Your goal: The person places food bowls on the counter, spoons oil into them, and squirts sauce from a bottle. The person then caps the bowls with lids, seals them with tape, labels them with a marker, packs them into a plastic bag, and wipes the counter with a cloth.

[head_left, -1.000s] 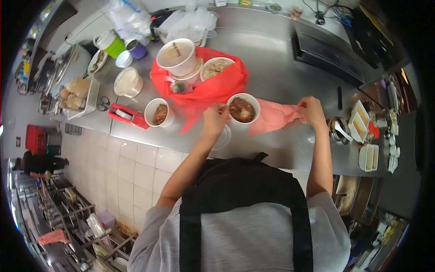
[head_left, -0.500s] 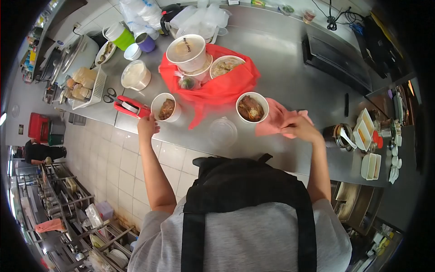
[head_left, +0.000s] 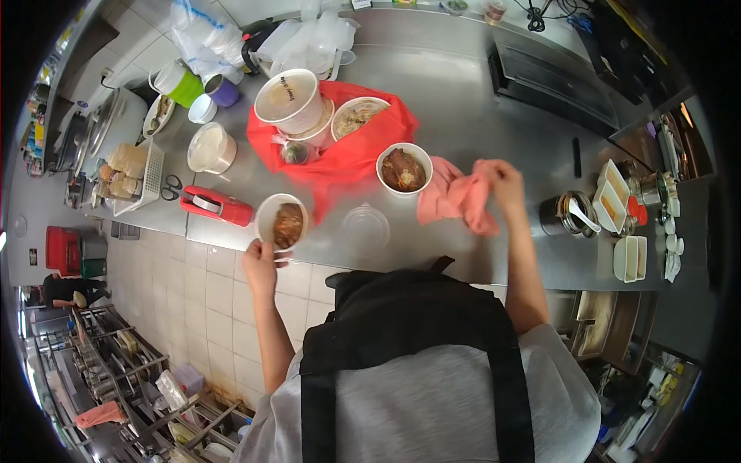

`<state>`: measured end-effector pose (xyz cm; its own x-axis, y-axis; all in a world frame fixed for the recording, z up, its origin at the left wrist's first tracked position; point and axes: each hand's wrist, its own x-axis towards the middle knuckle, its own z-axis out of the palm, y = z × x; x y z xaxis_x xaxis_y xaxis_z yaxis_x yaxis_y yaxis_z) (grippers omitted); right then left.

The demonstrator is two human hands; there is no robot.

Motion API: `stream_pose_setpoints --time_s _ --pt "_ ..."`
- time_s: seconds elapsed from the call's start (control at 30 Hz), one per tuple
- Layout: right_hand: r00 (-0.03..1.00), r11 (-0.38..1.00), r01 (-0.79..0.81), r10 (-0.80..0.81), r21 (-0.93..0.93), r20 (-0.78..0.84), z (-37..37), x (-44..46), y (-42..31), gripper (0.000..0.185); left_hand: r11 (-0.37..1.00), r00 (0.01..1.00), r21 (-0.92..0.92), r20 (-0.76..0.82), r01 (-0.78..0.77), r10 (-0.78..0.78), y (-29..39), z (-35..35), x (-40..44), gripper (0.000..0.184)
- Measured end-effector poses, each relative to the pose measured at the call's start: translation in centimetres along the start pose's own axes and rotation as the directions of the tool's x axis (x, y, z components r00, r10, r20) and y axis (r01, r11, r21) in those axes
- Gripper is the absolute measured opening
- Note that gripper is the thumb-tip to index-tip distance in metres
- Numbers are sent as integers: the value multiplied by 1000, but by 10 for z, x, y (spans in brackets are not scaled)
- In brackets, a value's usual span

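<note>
Bright; glare on counter (head_left: pixel 417 71); 4 dark corners, bowed edges.

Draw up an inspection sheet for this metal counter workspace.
Surface: grey metal counter, reflective; fine spills cannot be judged.
Job's things: left white round bowl and right white round bowl, both holding brown food; pink cloth; clear round lid lying between the bowls.
Clutter: red plastic bag around food tubs; black-handled scissors.
Hands: left hand at left bowl, grip unclear; right hand gripping cloth.
Cables: black, bunched at the back.
Surroundings: tiled floor; person in black beyond.
</note>
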<state>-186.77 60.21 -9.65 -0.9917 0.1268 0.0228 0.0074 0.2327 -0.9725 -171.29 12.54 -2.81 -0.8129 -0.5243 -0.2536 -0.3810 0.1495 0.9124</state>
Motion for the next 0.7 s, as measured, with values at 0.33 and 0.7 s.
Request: stream_pose_setpoints --time_s 0.33,0.7 --pt "992 977 -85 102 197 -75 -104 -45 -60 20 872 651 73 696 -483 303 55 177 -50 21" --pt "925 882 63 124 466 -360 -92 -75 -52 21 899 675 34 673 -437 302 93 262 -50 21"
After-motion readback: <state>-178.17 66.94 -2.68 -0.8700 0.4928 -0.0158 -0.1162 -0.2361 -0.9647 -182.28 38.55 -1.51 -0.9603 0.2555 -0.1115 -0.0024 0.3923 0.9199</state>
